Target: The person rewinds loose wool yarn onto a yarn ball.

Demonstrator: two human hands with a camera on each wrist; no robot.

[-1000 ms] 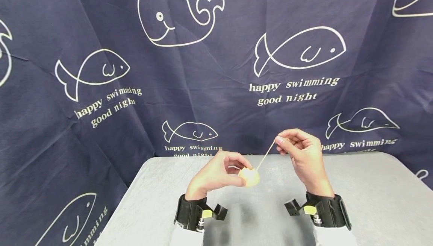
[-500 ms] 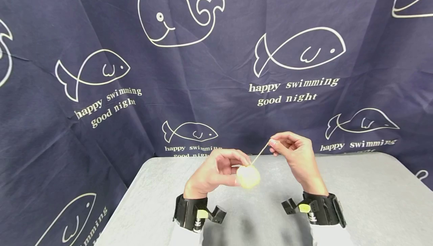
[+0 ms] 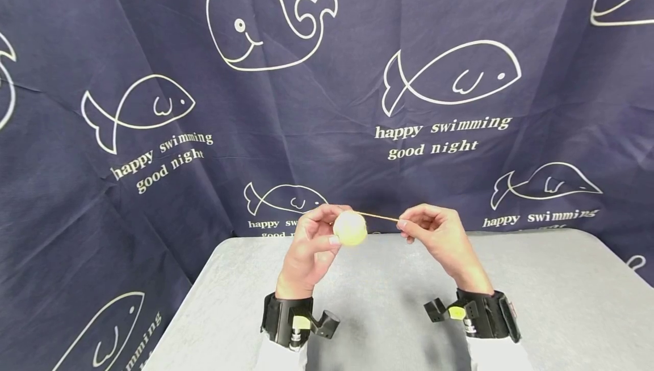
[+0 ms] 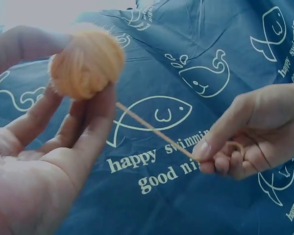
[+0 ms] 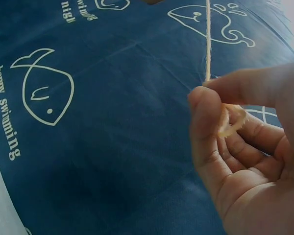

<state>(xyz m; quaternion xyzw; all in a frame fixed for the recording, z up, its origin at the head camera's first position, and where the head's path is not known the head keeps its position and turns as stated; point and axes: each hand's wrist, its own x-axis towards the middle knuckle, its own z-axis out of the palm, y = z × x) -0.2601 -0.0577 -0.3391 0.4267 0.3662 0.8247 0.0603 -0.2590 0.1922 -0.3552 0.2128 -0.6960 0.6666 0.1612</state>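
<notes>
A small ball of yellow-orange yarn (image 3: 350, 228) is held up above the far part of the table by my left hand (image 3: 310, 246), thumb on one side and fingers on the other. Wound strands show on the ball of yarn (image 4: 88, 63) in the left wrist view. From it a strand of yarn (image 3: 378, 216) runs nearly level and taut to my right hand (image 3: 440, 235), which pinches it between thumb and index finger. In the right wrist view a short loop of the yarn's end (image 5: 231, 121) curls inside the right palm.
A light grey table (image 3: 552, 291) lies beneath both hands. Behind it hangs a dark blue cloth (image 3: 347, 110) printed with white fish, whales and words. Each wrist wears a black camera band (image 3: 288, 320).
My left hand has lifted the yarn ball up and to the left and turned it. The right hand has shifted slightly left and down. The strand has gone from slanted to nearly level.
</notes>
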